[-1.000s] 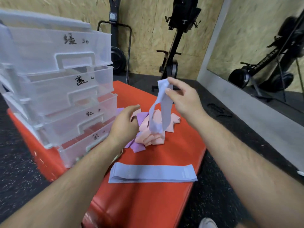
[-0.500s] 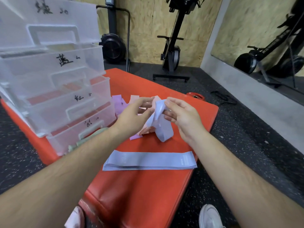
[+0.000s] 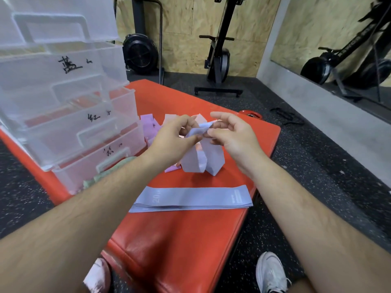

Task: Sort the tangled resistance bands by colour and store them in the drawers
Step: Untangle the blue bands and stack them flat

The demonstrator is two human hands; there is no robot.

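While both hands work above the middle of the red mat (image 3: 179, 240), the head view shows the left hand (image 3: 171, 140) and the right hand (image 3: 232, 136) pinching the top fold of one pale blue band (image 3: 201, 159) between thumb and fingertips. The band hangs in loose loops, and its lower folds are at or just above the mat surface; I cannot tell which. Just behind it, toward the far edge, lies the mixed pile (image 3: 148, 123) of pink and purple bands. A flat stack (image 3: 190, 198) of the same pale blue sits near the mat's near edge, and a green band (image 3: 99, 178) lies by the bottom drawer. The drawer unit (image 3: 63, 102) fills the left edge.

The step looks like straightening this band before it joins the stack. To do it well, I would draw the hands apart along the band so the twist falls out. It should be kept lifted clear of the pile so nothing snags. Its edges should be squared before it goes on the stack, so the lot slides into a drawer together.
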